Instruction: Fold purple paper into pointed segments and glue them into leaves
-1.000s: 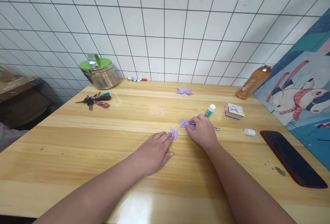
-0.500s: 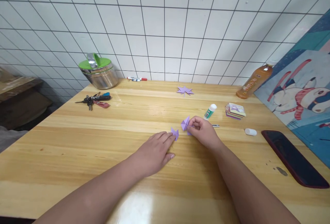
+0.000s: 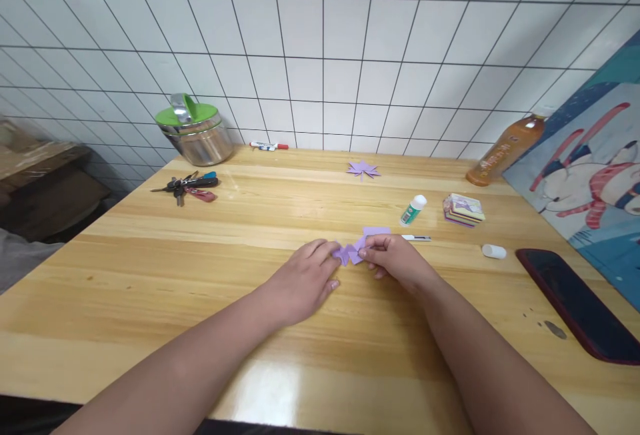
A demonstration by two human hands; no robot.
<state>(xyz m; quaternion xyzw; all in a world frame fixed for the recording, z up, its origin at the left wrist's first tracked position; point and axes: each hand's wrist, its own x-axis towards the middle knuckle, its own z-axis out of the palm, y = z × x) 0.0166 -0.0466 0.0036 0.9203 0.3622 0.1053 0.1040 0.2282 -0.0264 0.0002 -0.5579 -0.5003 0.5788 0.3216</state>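
My left hand (image 3: 303,281) lies palm down on the table, fingers stretched out and thumb apart. Its fingertips rest on a small folded purple paper piece (image 3: 342,255). Thumb and forefinger of my right hand (image 3: 400,263) pinch a second folded purple paper piece (image 3: 355,253), which meets the first one; whether they overlap I cannot tell. Just behind my right fingers lies more purple paper (image 3: 377,230), partly hidden. A white and green glue stick (image 3: 413,211) stands tilted in view beyond that hand, with a slim cutter knife (image 3: 419,238) nearer it.
Toward the wall lies a pointed purple paper shape (image 3: 363,169). On the right are a paper stack (image 3: 464,210), a white cap (image 3: 494,251), a phone (image 3: 575,301) and a drink bottle (image 3: 507,149). Keys (image 3: 187,186), a green-lidded pot (image 3: 197,131) and markers (image 3: 269,146) are at left.
My right hand has lowered its purple piece and brought it left against the piece under my left fingers. The purple paper behind now shows more. The view has shifted slightly.
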